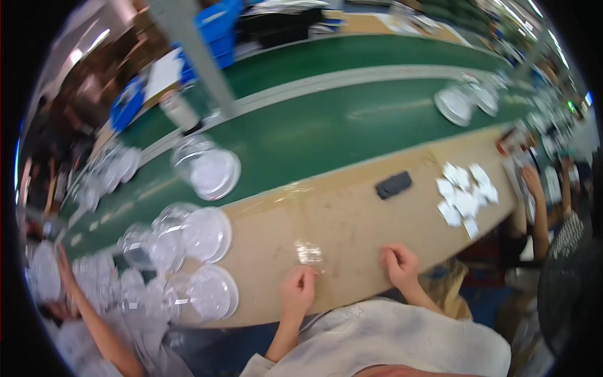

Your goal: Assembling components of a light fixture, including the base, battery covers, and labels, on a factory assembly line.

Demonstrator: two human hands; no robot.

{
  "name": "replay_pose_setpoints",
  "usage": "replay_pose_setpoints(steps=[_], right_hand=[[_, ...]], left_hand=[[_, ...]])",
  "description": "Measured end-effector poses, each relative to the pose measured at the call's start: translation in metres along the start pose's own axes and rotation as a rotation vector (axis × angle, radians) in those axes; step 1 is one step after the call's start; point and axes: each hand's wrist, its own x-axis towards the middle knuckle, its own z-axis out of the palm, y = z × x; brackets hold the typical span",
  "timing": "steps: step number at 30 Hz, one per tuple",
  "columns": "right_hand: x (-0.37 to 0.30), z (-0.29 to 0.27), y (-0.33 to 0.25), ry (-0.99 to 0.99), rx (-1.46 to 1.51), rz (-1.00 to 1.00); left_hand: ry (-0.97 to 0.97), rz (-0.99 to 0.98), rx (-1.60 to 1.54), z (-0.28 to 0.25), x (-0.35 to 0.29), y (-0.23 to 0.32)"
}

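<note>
Tubs (pixel 213 292), clear plastic, sit in head view at table's (pixel 345 220) L end, L of & apart from person's L hand (pixel 298 290). Its fingers are curled into a fist nr the close edge, R hand's (pixel 400 265) likewise; can't tell if anything's inside. Phone (pixel 394 185) lies beyond R hand, white cards (pixel 466 204) R of phone. Co-worker's hand (pixel 65 267) is by far-L tubs; others stand on green belt (pixel 314 125).

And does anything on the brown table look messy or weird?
Nothing looks clearly spilled or broken. The white pieces look messy: they lie in a loose heap, turned every which way, on the right of the brown table.
</note>
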Motion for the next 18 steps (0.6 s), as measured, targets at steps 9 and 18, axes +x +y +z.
replay_pose_setpoints(steps=[9, 18], right_hand=[[0.013, -0.018, -0.019, 0.056, 0.061, -0.018], [0.063, -0.2, -0.049, 0.452, -0.398, 0.117]], left_hand=[[-0.055, -0.013, -0.05, -0.002, -0.004, -0.028], [-0.118, -0.089, 0.008, 0.006, 0.0, 0.009]])
